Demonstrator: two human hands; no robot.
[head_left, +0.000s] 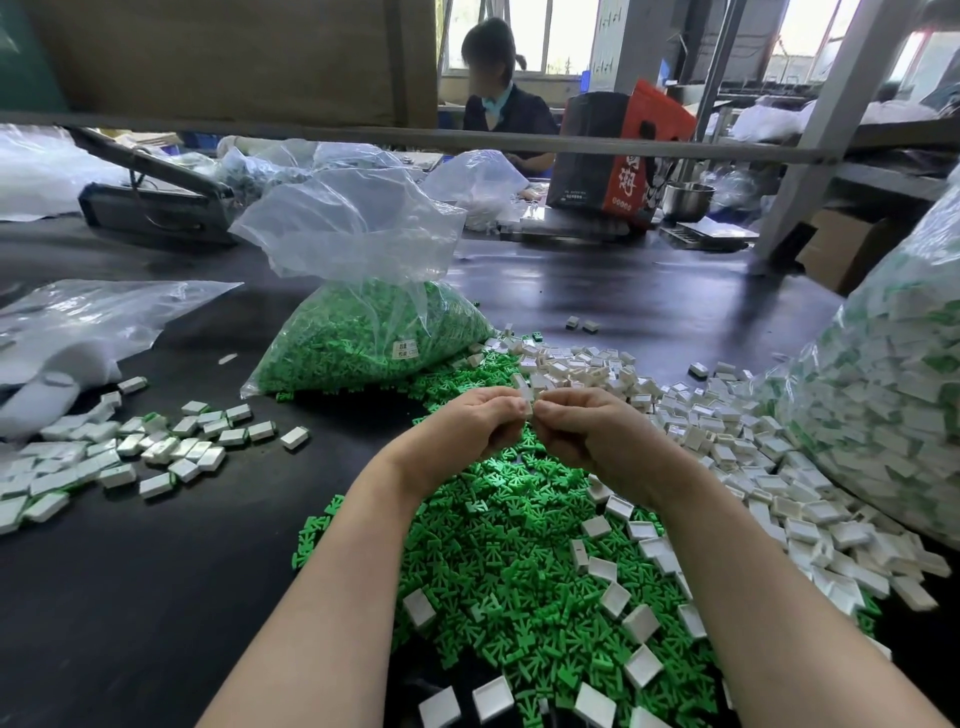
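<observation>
My left hand (467, 431) and my right hand (587, 431) meet above the dark table (156, 597). Together they pinch one small white cap (527, 400) between their fingertips; most of it is hidden by the fingers. Under my wrists lies a heap of loose green plastic inserts (519, 561). Loose white caps (727, 447) are spread to the right of the hands and scattered over the green heap. Left of the hands lies a group of joined white-and-green pieces (150, 447).
An open clear bag of green inserts (363, 332) stands behind my hands. A large clear bag of white-and-green pieces (893, 405) fills the right edge. Empty plastic bags (78, 322) lie at the left. Across the table a person (504, 104) sits beside a red-black box (618, 150).
</observation>
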